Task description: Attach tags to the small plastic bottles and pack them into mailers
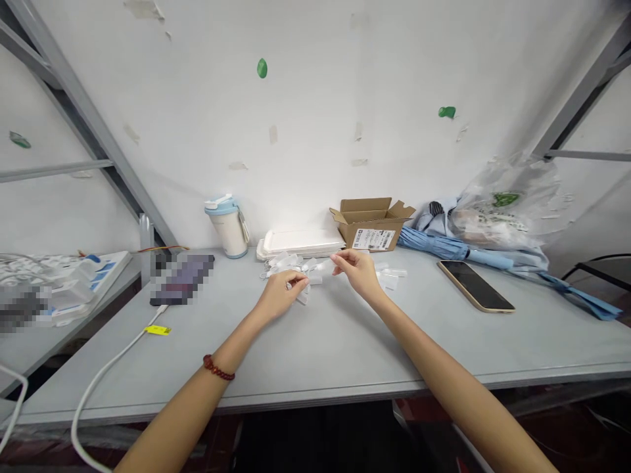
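The clear pieces (pixel 283 263) lie in a loose heap on the grey table (pixel 345 341), in front of the box (pixel 362 235) and off to its left. The left hand (pixel 279 295) is over the heap, thumb and fingertips drawn close together; I can't tell whether they grip a piece. The right hand (pixel 359 270), just in front of the box, has its fingertips pinched narrow, and what they hold is too small to make out. White trays (pixel 300 242) are stacked left of the box, then a cup (pixel 228 226), then a dark device (pixel 182 279) with a white cable (pixel 106 371). Right of the box are a blue umbrella (pixel 436 243), a plastic bag (pixel 507 203) and, nearer the table's front, a phone (pixel 476 286). Behind the box rises a scuffed white wall (pixel 315 98) with green bits stuck on.
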A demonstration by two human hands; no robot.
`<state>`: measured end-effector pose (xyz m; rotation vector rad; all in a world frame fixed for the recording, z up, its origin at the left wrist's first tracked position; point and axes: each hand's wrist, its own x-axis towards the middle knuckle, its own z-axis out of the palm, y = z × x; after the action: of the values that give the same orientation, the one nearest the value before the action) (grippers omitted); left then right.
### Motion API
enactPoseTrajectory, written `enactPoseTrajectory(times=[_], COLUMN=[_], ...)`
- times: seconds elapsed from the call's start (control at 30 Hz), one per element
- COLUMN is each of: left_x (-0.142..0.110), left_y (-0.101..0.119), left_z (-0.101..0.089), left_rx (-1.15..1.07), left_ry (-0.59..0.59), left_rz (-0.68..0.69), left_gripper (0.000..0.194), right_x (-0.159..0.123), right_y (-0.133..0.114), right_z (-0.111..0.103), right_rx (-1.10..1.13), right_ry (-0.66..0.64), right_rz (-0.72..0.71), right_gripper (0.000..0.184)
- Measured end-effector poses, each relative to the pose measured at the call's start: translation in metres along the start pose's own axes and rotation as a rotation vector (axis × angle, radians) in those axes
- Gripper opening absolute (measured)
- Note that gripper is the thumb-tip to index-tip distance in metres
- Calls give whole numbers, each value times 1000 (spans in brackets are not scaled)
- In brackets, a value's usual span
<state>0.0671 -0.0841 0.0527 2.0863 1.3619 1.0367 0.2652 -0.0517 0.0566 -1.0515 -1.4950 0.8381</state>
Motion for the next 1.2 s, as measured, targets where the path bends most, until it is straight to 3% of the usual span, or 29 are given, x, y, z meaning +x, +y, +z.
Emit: enactPoseTrajectory(times=[0.4, 1.2], left_x=[4, 3], left_y=[1, 5], left_z=[0, 1], left_rx=[-344, -363], left_ry=[42, 42], left_rz=[-224, -226], left_gripper=[31, 32], right_x=[3, 0], right_y=[3, -4], right_z=[1, 1], right_rx=[106, 122], right_ry=[-36, -29], right_rz=[34, 76], right_gripper=[40, 39])
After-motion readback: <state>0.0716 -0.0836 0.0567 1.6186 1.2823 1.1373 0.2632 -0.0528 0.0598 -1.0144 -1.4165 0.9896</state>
